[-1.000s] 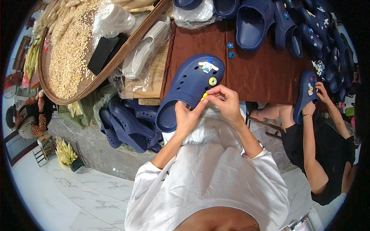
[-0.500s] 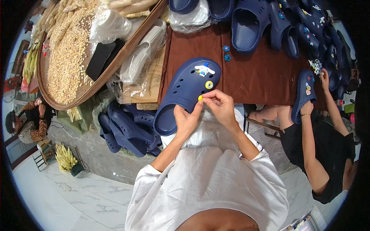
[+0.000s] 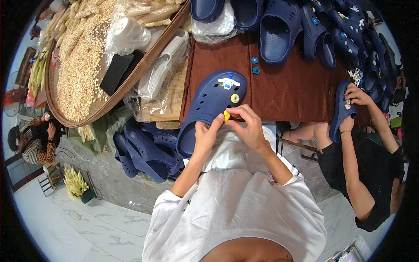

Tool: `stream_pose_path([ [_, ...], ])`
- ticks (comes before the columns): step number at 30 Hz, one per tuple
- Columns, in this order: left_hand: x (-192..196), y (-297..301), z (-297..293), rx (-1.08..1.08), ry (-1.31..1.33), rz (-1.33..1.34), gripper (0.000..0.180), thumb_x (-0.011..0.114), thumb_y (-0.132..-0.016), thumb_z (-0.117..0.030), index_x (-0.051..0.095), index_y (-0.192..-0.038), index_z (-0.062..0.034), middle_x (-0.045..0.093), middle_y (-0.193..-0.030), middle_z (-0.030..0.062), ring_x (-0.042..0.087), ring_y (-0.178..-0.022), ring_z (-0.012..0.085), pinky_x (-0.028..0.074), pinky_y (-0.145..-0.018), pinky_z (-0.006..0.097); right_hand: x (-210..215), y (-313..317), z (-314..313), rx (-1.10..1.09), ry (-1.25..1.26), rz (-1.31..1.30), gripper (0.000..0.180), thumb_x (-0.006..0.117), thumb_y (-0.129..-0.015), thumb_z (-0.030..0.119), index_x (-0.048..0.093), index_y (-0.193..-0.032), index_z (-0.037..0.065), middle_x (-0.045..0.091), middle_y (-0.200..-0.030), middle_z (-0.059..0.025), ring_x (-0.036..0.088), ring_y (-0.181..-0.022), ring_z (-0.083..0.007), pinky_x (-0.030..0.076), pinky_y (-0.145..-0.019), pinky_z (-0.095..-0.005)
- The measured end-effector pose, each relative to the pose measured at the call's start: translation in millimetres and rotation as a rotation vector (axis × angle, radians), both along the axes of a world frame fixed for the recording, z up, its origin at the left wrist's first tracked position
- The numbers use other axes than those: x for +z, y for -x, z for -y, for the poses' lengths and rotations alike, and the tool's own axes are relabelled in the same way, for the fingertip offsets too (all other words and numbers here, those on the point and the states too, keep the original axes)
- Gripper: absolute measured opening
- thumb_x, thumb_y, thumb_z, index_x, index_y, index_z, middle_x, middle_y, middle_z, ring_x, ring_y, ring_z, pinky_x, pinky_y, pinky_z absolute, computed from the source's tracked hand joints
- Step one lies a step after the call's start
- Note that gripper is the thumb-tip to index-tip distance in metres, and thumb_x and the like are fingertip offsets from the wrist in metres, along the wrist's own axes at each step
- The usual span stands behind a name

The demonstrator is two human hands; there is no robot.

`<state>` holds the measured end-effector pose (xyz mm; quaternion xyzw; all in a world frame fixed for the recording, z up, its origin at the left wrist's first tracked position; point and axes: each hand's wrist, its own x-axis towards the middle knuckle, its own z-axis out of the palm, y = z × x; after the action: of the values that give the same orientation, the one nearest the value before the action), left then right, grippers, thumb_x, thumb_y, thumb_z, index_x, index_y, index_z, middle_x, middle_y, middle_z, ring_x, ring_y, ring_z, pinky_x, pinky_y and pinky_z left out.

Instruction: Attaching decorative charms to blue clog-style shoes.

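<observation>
A dark blue clog (image 3: 208, 97) is held over the near edge of the brown cloth, its toe pointing away from me. My left hand (image 3: 206, 136) grips its near right side, the fingers partly hidden inside the opening and the thumb on the outside. On its toe sit a white long-eared character charm (image 3: 228, 82) and a yellow round charm (image 3: 235, 98). Between the fingertips of my right hand (image 3: 247, 125) is a small yellow charm (image 3: 227, 115), touching the clog's side near my left thumb. Two blue flower charms (image 3: 255, 65) lie on the cloth beyond.
A round wooden tray (image 3: 126, 81) with corn kernels stands at the far left. Several blue clogs (image 3: 146, 148) hang below the table's left edge; others (image 3: 281, 32) line the back. At right, a co-worker's hands (image 3: 355, 96) hold a decorated clog. Brown cloth (image 3: 292, 94) covers the table.
The clog has shifted slightly nearer me. The yellow charm is turned and shows more of its side. At right, the co-worker's far hand has moved from the charm pile onto their clog.
</observation>
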<state>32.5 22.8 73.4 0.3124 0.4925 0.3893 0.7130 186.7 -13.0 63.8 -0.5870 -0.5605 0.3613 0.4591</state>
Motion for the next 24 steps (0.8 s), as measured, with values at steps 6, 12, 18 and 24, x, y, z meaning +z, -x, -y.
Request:
stream_pose_path([
  [6, -7, 14, -16, 0.160, 0.336, 0.496, 0.051, 0.062, -0.092, -0.018, 0.047, -0.135, 0.0037, 0.059, -0.131, 0.0158, 0.059, -0.119, 0.0257, 0.047, -0.102, 0.042, 8, -11, -3, 0.007, -0.024, 0.063, 0.031, 0.075, -0.083, 0.003, 0.068, -0.112, 0.003, 0.065, -0.102, -0.0106, 0.067, -0.090, -0.0218, 0.057, -0.079, -0.0314],
  [12, -10, 17, -23, 0.254, 0.456, 0.655, 0.057, 0.059, -0.089, -0.012, 0.040, -0.140, 0.0035, 0.053, -0.139, 0.0207, 0.055, -0.126, 0.0334, 0.044, -0.108, 0.049, -24, -63, -40, -0.330, 0.012, 0.304, 0.022, 0.065, -0.092, 0.011, 0.066, -0.113, 0.004, 0.063, -0.099, -0.0130, 0.064, -0.085, -0.0267, 0.051, -0.076, -0.0365],
  [18, -13, 15, -26, 0.262, 0.449, 0.652, 0.058, 0.060, -0.087, -0.010, 0.041, -0.140, 0.0038, 0.052, -0.139, 0.0214, 0.054, -0.127, 0.0349, 0.043, -0.110, 0.050, -61, -89, -80, -0.344, -0.085, 0.631, 0.033, 0.070, -0.088, 0.014, 0.062, -0.119, 0.009, 0.058, -0.103, -0.0145, 0.058, -0.097, -0.0354, 0.047, -0.085, -0.0453],
  [24, -13, 12, -24, 0.296, 0.424, 0.684, 0.057, 0.059, -0.086, -0.007, 0.041, -0.138, 0.0041, 0.052, -0.138, 0.0216, 0.053, -0.127, 0.0360, 0.043, -0.109, 0.051, -70, -91, -85, -0.384, -0.114, 0.687, 0.023, 0.069, -0.089, 0.014, 0.063, -0.109, 0.007, 0.057, -0.099, -0.0135, 0.059, -0.093, -0.0356, 0.048, -0.080, -0.0436],
])
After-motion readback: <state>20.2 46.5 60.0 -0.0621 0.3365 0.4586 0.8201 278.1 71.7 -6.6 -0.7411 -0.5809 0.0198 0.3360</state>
